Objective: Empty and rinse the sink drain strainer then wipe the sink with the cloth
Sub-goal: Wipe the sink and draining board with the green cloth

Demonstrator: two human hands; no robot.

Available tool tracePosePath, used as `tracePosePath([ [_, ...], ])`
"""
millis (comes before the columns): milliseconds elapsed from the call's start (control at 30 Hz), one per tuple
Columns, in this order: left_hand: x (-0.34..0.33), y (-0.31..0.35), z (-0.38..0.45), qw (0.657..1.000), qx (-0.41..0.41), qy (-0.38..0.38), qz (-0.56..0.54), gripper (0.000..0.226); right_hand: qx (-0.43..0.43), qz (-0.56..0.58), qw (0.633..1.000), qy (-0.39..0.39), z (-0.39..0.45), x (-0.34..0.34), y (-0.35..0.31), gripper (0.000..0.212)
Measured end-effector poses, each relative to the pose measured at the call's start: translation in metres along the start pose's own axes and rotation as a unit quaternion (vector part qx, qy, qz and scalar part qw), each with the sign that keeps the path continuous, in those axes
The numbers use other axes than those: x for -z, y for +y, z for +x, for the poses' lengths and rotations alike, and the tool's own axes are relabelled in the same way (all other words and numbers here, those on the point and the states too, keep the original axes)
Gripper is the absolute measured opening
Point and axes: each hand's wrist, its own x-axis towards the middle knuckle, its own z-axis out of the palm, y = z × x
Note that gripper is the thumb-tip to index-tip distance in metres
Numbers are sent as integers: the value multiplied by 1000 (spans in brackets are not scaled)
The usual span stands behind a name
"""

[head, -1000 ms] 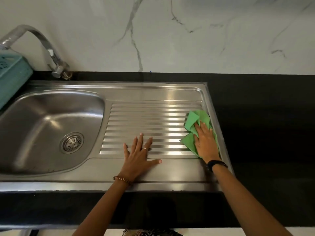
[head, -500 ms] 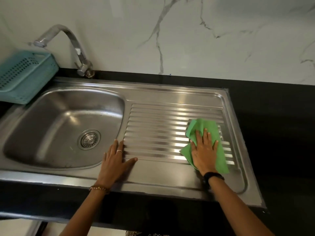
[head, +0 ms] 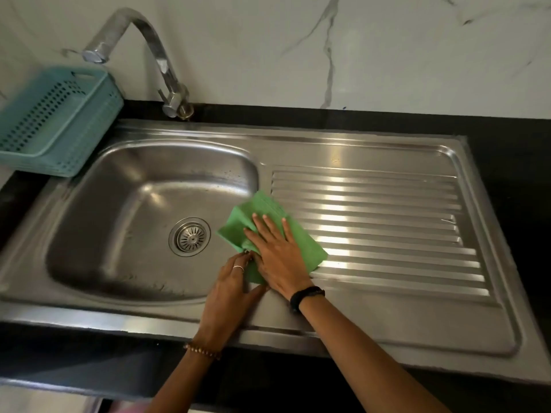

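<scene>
The steel sink [head: 125,222] has a round drain strainer [head: 190,236] seated in the bowl's floor. A green cloth [head: 262,207] lies over the ridge between the bowl and the ribbed drainboard [head: 372,228]. My right hand [head: 275,250] presses flat on the cloth with fingers spread. My left hand [head: 231,286] rests just beside it at the bowl's front right rim, its fingertips pinching the cloth's near edge.
A curved tap [head: 149,46] rises behind the bowl against the marble wall. A teal plastic basket [head: 56,120] stands at the sink's back left corner. Black countertop [head: 512,150] surrounds the sink, with its front edge close to me.
My right hand has slid the cloth left across the drainboard to the bowl's edge. My left hand has come off the steel and met the cloth's near edge. The view has shifted left.
</scene>
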Motion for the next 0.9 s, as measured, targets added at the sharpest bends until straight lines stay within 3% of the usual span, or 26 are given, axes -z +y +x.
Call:
tracePosePath([
  [167, -3, 10, -13, 999, -1, -10, 36, 67, 31, 38, 999, 1, -22, 3, 7, 50],
  [300, -28, 38, -20, 995, -58, -4, 80, 73, 14, 70, 997, 11, -52, 11, 36, 48],
  [467, -76, 84, -26, 983, -87, -95, 127, 96, -90, 28, 995, 35, -107, 30, 113, 50],
  [600, -109, 115, -34, 961, -106, -189, 173, 95, -189, 37, 979, 66, -154, 47, 167, 48],
  [733, -116, 118, -32, 961, -101, -185, 181, 89, -280, 65, 955, 69, -197, 67, 213, 48],
  [900, -112, 109, -34, 965, -108, -163, 174, 89, -311, 68, 944, 91, -219, 65, 197, 50],
])
